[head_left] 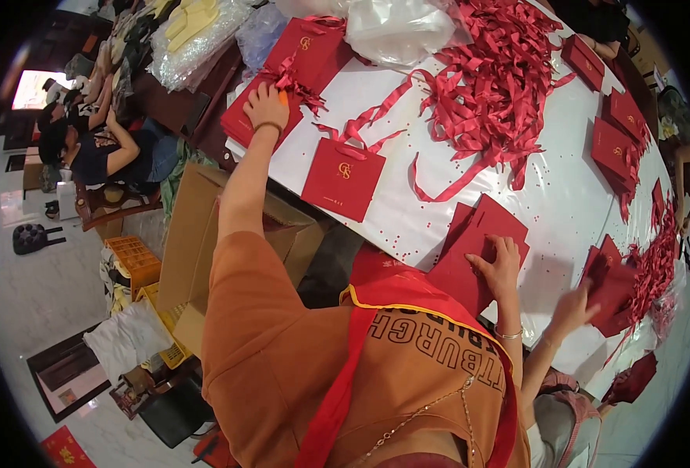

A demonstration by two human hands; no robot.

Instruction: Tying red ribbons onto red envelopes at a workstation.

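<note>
My left hand (265,109) lies with its fingers spread on a stack of flat red gift bags (239,129) at the table's left edge, beside a bunch of red ribbon handles (289,78). A bit of orange shows by its fingers. One red gift bag (343,179) with a ribbon handle and gold print lies flat in front of me. To the right, my right hand (501,265) rests on more flat red bags (462,273), its thumb and fingers apart. These bags overlap at the table's near edge.
A big heap of red ribbons (497,86) covers the far middle of the white table (407,226), near clear plastic (399,31). A co-worker's hand (575,312) moves close on my right, by more red bags (614,288). An open cardboard box (193,234) stands at my left.
</note>
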